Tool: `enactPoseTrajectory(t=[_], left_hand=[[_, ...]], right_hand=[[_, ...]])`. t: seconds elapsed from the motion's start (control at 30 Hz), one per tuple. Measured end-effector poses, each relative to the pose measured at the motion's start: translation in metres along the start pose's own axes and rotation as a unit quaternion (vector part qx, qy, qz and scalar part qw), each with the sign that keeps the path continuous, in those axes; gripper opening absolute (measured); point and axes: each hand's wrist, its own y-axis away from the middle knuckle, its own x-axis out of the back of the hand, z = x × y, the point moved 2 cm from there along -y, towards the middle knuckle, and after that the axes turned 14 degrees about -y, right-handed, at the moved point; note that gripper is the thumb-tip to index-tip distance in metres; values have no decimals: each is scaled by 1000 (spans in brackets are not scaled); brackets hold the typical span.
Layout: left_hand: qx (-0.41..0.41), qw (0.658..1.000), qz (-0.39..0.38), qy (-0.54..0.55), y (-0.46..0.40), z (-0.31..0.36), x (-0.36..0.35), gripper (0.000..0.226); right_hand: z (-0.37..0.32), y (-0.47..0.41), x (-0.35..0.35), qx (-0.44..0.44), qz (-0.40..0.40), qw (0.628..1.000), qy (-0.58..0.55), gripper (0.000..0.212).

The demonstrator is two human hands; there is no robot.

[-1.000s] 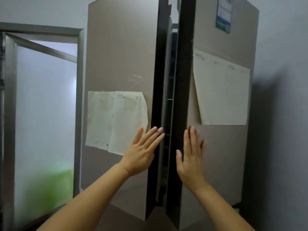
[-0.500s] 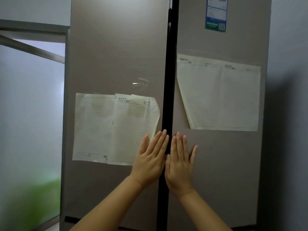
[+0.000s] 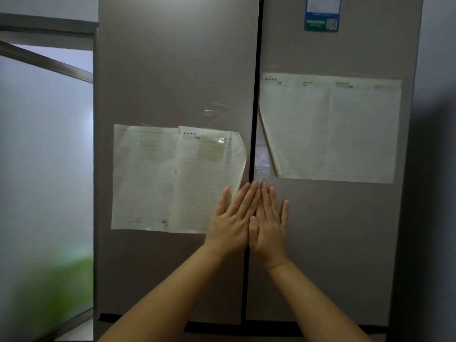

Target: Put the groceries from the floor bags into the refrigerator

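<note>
The refrigerator fills the view, a tall brown-grey unit with two upper doors, both closed. My left hand presses flat on the left door, fingers straight, just left of the dark centre seam. My right hand presses flat on the right door, beside the seam. The two hands touch each other at the seam. No bags or groceries are in view.
Paper sheets are stuck on the left door and a wider sheet on the right one, with a blue-green label above. A frosted window with a metal frame lies left. A grey wall stands at the right.
Both refrigerator doors swung from ajar to fully closed under my palms. My hands came together at the centre seam and have stayed pressed there.
</note>
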Motion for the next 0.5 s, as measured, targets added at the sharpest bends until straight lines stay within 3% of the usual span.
enactPoseTrajectory(t=[0.27,0.5], left_hand=[[9,1000,-14,-8,-3,6,-14,66],[-3,997,-75,17,-11,-4,12,70]], right_hand=[[4,-3,-7,-1,12,999,43,57],[-8,-8,20,-24,-80,996,34,63]])
